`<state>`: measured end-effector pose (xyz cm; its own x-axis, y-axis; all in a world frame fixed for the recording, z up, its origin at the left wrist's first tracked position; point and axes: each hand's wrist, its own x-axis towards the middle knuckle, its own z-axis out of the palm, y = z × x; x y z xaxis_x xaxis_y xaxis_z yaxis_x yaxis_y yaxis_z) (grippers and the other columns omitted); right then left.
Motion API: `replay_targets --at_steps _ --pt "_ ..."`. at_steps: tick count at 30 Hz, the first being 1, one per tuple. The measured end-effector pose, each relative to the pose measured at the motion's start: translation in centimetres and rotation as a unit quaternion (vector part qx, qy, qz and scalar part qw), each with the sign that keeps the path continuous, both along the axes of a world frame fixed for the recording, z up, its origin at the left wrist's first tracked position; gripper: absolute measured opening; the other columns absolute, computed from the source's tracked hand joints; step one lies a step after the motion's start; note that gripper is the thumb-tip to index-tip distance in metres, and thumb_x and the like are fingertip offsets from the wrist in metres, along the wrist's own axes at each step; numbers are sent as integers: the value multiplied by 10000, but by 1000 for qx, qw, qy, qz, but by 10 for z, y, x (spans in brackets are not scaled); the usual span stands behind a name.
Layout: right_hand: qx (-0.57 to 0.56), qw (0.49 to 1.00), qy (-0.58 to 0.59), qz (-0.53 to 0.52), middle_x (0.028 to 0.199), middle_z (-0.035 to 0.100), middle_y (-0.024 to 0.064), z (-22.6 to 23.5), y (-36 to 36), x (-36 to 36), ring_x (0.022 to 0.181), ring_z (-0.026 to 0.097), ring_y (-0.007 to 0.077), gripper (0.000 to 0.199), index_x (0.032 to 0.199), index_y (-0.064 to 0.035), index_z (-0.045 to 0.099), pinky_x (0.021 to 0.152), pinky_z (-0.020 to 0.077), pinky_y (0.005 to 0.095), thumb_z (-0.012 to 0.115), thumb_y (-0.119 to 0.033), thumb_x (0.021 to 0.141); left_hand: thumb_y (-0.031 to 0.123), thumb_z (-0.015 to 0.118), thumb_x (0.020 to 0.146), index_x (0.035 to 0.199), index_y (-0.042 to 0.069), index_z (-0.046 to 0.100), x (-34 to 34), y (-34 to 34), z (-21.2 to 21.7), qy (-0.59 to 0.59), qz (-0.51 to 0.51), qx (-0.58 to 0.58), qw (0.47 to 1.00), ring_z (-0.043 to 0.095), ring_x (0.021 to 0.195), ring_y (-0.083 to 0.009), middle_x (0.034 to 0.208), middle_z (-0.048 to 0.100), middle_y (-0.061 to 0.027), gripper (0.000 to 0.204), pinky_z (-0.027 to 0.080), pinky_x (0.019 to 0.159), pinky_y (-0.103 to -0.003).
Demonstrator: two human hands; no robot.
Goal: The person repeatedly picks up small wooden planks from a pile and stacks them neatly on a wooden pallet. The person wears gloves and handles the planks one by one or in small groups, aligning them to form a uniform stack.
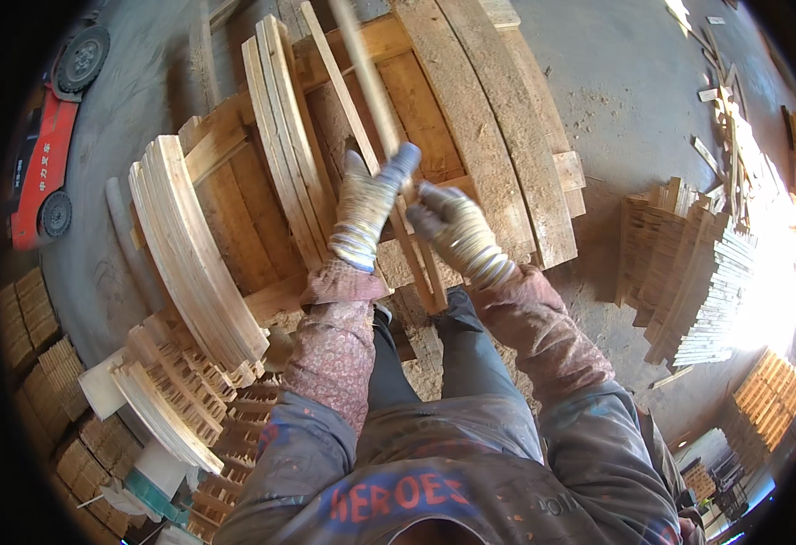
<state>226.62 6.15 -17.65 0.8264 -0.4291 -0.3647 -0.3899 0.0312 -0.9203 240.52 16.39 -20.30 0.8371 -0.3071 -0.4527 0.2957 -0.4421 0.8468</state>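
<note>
My left hand (366,204), in a pale knitted glove with grey fingers, is closed around long, narrow wooden strips. One strip (343,86) runs up and left from the hand; beside it a second strip (370,82) is smeared by motion. Their lower ends come out below my hands, near my knees. My right hand (457,227), in a matching glove, is curled with its fingertips at the strips' right edge. Those fingertips are blurred. Beneath both hands is a wooden bench (420,109) with a framed, recessed panel and sawdust on its right boards.
Stacked strips (293,136) stand on edge just left of my left hand, with a larger curved-looking stack (189,245) further left. A red vehicle (44,173) is at far left. Piled wood pieces (675,263) and pallets (770,400) lie to the right. Sawdust is on the floor.
</note>
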Motion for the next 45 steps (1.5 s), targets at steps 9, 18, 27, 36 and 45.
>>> replay_targets --at_steps 9,18,27,36,45 --pt "-454 877 153 44 1406 537 253 -7 -75 20 1275 543 412 650 1441 -94 522 1011 484 511 776 -218 856 256 819 826 1565 -153 166 -4 3 -15 -21 34 91 995 651 1002 -243 1146 670 -231 1067 536 869 -339" --pt "-603 740 277 111 1557 374 244 -14 -49 26 1363 438 461 853 1563 -122 322 1081 419 585 759 -281 849 161 828 849 1414 -132 449 -8 -4 -2 51 42 -41 997 645 943 -178 1104 692 -124 741 542 858 -310" --pt "-114 989 74 -56 1168 628 139 -1 -92 33 1054 609 242 538 1364 -45 552 877 521 360 718 -82 854 197 817 857 1505 -153 325 -1 10 -15 63 22 7 998 643 1052 -215 1194 676 -171 885 520 946 -312" --pt "265 951 -48 -150 1021 722 18 0 -120 10 877 676 124 381 1266 6 663 825 561 277 707 -34 890 284 855 825 1550 -151 225 -5 14 -18 39 71 26 996 588 1187 -238 1297 631 -190 1054 454 1056 -330" --pt "106 994 -22 -21 1027 741 67 -46 -58 33 959 693 179 292 1232 -80 688 849 541 313 697 -155 950 494 877 787 1517 -186 254 -6 -3 6 14 27 54 998 487 1361 -305 1472 492 -289 1176 419 1116 -372"
